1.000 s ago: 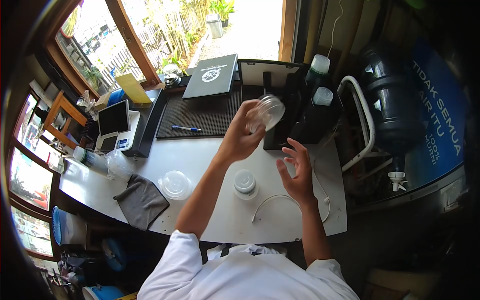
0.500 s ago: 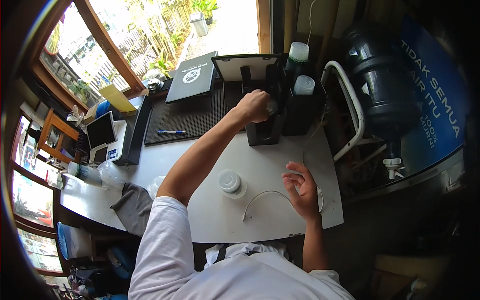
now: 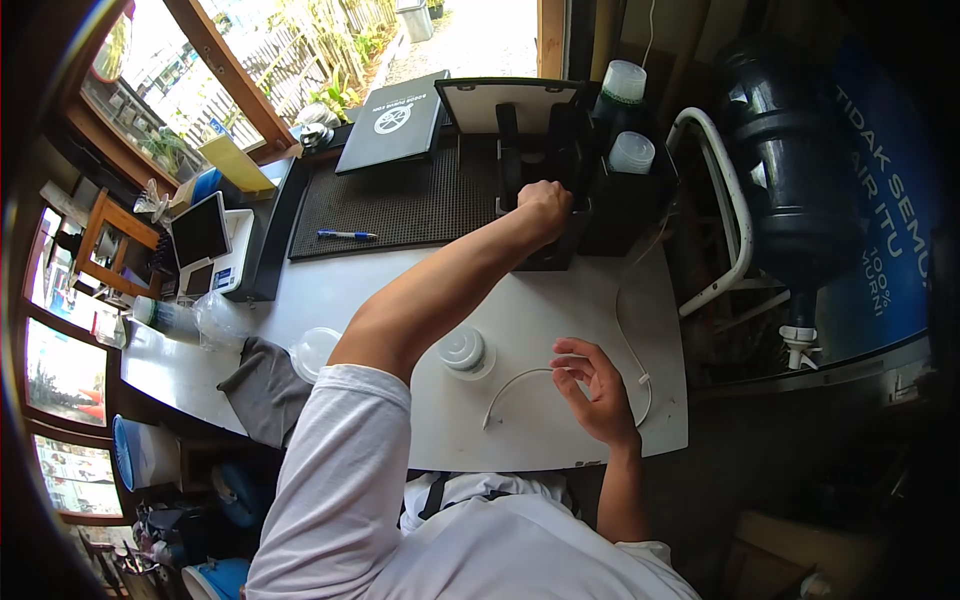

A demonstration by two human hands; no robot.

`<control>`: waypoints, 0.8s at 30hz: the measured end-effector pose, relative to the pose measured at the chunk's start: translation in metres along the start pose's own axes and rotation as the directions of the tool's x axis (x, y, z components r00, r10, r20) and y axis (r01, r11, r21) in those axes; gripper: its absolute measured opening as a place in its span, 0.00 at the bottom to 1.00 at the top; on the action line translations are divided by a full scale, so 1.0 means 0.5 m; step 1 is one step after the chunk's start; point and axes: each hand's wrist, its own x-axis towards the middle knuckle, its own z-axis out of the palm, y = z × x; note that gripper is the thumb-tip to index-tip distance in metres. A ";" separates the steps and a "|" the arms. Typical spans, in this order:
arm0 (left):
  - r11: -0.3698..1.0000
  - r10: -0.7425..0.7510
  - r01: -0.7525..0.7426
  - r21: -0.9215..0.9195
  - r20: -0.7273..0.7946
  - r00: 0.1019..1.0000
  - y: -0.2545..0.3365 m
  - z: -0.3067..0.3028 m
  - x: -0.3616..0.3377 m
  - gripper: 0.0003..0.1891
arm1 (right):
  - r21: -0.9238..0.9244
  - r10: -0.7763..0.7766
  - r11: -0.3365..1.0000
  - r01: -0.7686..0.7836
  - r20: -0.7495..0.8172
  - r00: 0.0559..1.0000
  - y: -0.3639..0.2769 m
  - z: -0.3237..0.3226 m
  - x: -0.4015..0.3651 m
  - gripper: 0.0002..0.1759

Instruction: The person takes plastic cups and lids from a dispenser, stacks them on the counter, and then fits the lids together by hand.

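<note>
My left hand (image 3: pixel 546 210) reaches forward, closed, at the open front of a black holder box (image 3: pixel 545 262). Its fingertips point down behind the knuckles, so whatever they grip is hidden. My right hand (image 3: pixel 597 392) hovers over the pale table's right part, fingers loosely bent and apart, with nothing in it. A thin white cable (image 3: pixel 517 379) passes under or behind its fingertips. Between my left forearm and right hand stands a clear, round plastic container (image 3: pixel 463 350). Another round translucent plastic piece (image 3: pixel 316 352) is partly covered by my left arm.
Stacked plastic cups (image 3: pixel 631 152) stand in a black dispenser beside the box. A pen (image 3: pixel 346 235) lies on a black mat (image 3: pixel 400 205), with a dark folder (image 3: pixel 395 122) behind it. To the left are a grey cloth (image 3: pixel 265 390) and a touchscreen terminal (image 3: pixel 203 240). A white metal rack (image 3: pixel 735 210) stands right.
My left hand has shifted slightly right and lower at the box, and a translucent thing beside its fingers is no longer visible. My right hand has barely moved. The camera view has shifted.
</note>
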 end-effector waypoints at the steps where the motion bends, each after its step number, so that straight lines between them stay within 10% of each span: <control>1: 0.999 0.030 -0.030 -0.018 -0.019 0.999 -0.005 0.010 0.006 0.13 | 0.002 0.001 1.000 -0.001 0.007 1.000 -0.002 0.000 -0.001 0.22; 3: 0.994 0.092 -0.096 -0.050 -0.061 0.994 -0.014 0.031 0.024 0.13 | 0.006 0.001 1.000 -0.001 0.015 1.000 -0.006 0.000 -0.002 0.22; 6: 0.964 0.102 -0.199 0.176 0.445 0.890 -0.010 0.013 0.059 0.22 | 0.014 0.006 1.000 -0.006 0.017 1.000 -0.003 -0.005 -0.007 0.22; 14: 0.987 0.099 -0.142 0.081 0.396 0.913 -0.025 0.094 0.143 0.47 | 0.062 0.025 0.998 -0.025 0.008 1.000 0.001 -0.014 -0.022 0.22; 24: 0.976 0.041 -0.170 0.139 0.644 0.764 -0.017 0.127 0.189 0.46 | 0.078 0.039 0.996 -0.042 0.039 0.998 0.007 -0.017 -0.026 0.22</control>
